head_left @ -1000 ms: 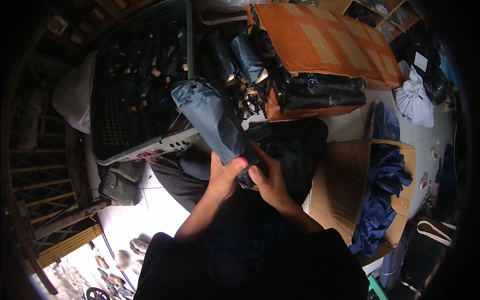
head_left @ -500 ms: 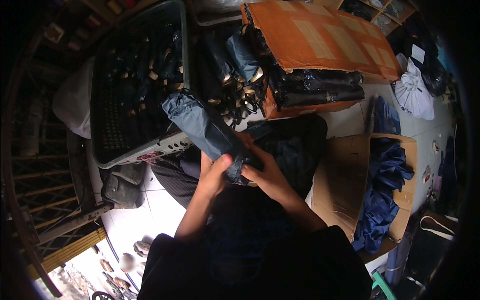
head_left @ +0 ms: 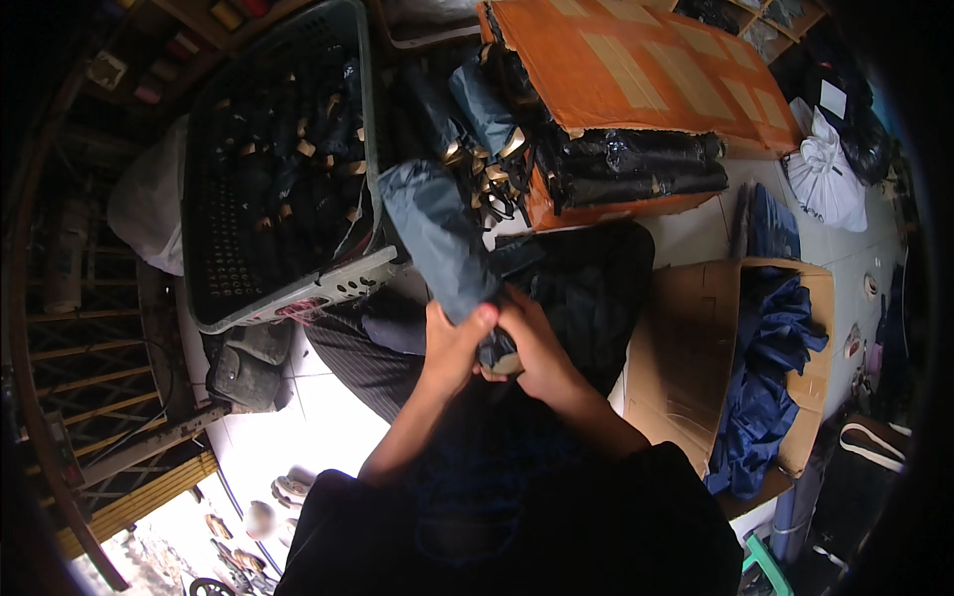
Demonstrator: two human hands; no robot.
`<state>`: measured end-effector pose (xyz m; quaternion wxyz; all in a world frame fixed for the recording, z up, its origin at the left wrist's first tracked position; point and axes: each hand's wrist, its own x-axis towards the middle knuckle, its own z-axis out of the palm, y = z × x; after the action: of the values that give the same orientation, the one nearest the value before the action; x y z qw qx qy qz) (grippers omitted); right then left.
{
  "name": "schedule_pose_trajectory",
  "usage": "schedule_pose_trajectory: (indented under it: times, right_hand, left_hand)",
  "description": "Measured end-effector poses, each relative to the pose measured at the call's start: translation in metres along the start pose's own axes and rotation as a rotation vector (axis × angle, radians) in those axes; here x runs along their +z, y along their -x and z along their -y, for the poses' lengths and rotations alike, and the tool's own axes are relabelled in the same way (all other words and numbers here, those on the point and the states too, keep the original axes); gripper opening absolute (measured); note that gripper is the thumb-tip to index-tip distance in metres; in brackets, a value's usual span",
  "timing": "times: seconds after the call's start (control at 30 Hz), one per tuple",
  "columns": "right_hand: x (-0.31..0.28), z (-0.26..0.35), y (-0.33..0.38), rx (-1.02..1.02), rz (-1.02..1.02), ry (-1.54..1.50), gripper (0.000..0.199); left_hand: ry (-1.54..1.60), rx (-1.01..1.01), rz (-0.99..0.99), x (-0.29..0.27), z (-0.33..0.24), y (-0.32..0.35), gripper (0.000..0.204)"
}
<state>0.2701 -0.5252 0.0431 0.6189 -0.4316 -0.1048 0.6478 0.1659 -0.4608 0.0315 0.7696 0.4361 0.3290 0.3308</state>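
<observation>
A folded dark grey-blue umbrella points up and left from my lap. My left hand is wrapped around its lower part, thumb across the fabric. My right hand grips the handle end just beside it, fingers closed. The two hands touch each other. Behind the umbrella lies a heap of similar folded umbrellas with pale handle tips.
A grey plastic basket full of dark umbrellas stands at the left. An orange cardboard box holds black-wrapped bundles at the top. At the right, an open brown carton holds blue cloth. A white bag lies far right.
The umbrella has slid down through my hands and tilted more upright; my left hand shifted its grip higher on the fabric while the right stayed on the handle end.
</observation>
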Motion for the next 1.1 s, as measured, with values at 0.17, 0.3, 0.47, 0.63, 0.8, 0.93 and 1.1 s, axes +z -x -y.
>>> schedule_pose_trajectory:
  times: [0.17,0.3,0.47,0.63,0.8,0.93,1.1]
  right_hand:
    - [-0.001,0.006,-0.003,0.021,0.181,-0.156,0.039]
    - [-0.010,-0.006,-0.005,0.081,0.194,-0.123,0.041]
    - [-0.002,-0.011,-0.005,0.048,0.178,-0.061,0.042]
    - [0.006,-0.023,0.000,-0.081,0.108,-0.084,0.046]
    - [0.010,-0.012,0.008,-0.040,0.068,-0.071,0.048]
    - [0.005,-0.004,0.006,0.012,0.070,-0.017,0.054]
    - [-0.013,-0.009,-0.005,-0.099,0.361,-0.155,0.059]
  left_hand:
    - [0.042,-0.041,-0.022,0.001,-0.021,-0.011,0.054]
    - [0.114,0.104,0.064,-0.005,-0.024,-0.018,0.046]
    - [0.086,0.157,0.089,-0.008,-0.028,-0.023,0.045]
    - [0.104,0.063,0.075,0.001,-0.031,-0.013,0.050]
    - [-0.003,0.095,0.096,-0.003,-0.018,-0.001,0.052]
    - [0.020,-0.025,0.192,-0.001,-0.017,0.001,0.059]
    - [0.033,0.144,0.113,-0.006,-0.016,-0.005,0.064]
